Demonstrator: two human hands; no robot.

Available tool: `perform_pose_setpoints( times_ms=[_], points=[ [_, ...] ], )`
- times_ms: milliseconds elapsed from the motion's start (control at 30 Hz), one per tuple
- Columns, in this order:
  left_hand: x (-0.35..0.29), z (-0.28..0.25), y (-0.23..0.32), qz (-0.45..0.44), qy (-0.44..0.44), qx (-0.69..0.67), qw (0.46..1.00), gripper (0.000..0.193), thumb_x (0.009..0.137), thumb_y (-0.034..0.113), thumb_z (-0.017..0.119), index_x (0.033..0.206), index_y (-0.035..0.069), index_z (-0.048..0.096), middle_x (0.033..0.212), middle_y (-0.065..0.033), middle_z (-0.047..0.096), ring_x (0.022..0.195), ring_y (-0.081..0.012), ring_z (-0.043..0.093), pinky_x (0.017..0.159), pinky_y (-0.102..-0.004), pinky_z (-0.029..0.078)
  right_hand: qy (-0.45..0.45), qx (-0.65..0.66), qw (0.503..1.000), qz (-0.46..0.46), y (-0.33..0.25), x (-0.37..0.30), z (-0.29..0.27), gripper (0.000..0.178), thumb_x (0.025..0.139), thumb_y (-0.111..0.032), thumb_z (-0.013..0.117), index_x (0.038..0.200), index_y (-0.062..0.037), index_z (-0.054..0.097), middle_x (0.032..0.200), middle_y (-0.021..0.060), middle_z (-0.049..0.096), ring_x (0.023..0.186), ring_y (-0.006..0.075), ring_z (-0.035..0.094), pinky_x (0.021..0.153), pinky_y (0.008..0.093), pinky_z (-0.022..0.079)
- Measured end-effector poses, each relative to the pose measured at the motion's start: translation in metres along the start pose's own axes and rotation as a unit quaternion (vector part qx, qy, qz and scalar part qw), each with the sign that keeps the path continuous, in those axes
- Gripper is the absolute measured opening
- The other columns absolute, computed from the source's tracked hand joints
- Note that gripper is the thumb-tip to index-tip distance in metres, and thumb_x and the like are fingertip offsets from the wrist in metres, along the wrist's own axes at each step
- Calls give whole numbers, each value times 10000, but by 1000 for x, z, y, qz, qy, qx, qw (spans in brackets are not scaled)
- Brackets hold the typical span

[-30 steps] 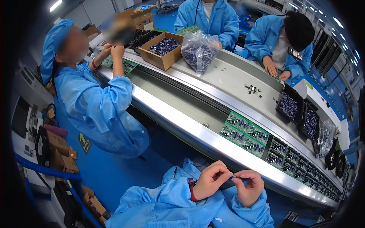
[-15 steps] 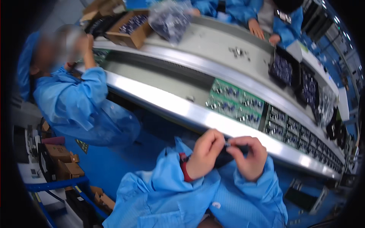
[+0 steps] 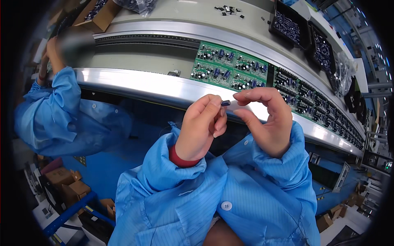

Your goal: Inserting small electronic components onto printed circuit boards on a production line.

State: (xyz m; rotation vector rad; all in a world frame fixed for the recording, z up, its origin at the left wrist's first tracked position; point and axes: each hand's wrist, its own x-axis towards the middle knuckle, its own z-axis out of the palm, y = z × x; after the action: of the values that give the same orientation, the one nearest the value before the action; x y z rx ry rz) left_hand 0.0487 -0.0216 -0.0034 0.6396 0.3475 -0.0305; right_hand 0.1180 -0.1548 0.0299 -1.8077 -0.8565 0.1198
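Note:
My left hand pinches a small dark blue cylindrical capacitor between thumb and forefinger, held up in front of my chest. My right hand is beside it, fingers curled, thumb and forefinger tips close to the capacitor; whether they touch it I cannot tell. Both arms wear blue coat sleeves. Just beyond the hands runs a conveyor carrying a green circuit board studded with dark components.
More green boards follow along the conveyor to the right. Black trays of dark parts and loose parts sit on the far bench. A person in a blue coat works at left. Cardboard boxes lie on the floor.
The view has tilted down and closer to the conveyor. My hands have risen nearer the camera, and the small capacitor now shows between my left fingertips.

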Motion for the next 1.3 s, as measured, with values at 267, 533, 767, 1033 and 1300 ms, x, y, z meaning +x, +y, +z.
perform_pose_setpoints(
  times_ms=[267,533,767,1033,1300],
  points=[
    [2,-5,-13,339,0,314,887,122,931,125,438,863,42,497,672,-16,447,551,-82,374,510,-193,323,15,102,993,60,-4,-1,7,356,656,117,670,933,-21,495,843,106,603,789,183,597,753,275,485],
    [4,-6,7,191,-30,269,943,101,909,79,459,831,40,510,705,-19,454,597,-89,372,562,-210,331,44,113,992,39,4,2,2,360,642,127,674,921,-20,503,829,105,605,758,184,607,738,271,489],
    [1,-6,4,165,-43,274,946,108,907,74,459,821,37,512,727,-25,457,596,-90,363,560,-199,323,12,36,999,-14,-2,1,1,291,632,115,676,869,-3,554,805,106,635,726,186,617,668,247,500],
    [1,-11,-2,187,-35,274,943,95,908,83,458,843,30,504,728,-24,458,606,-88,367,565,-197,322,-31,36,999,9,-9,4,3,298,647,140,659,865,-2,514,816,132,634,734,206,617,672,266,503],
    [8,-35,24,241,7,90,966,148,926,160,458,959,24,506,720,-35,480,514,-72,376,466,-164,315,-35,-155,987,6,2,62,-1,303,657,126,658,894,-3,520,840,96,623,734,178,598,711,273,493]
  ],
)
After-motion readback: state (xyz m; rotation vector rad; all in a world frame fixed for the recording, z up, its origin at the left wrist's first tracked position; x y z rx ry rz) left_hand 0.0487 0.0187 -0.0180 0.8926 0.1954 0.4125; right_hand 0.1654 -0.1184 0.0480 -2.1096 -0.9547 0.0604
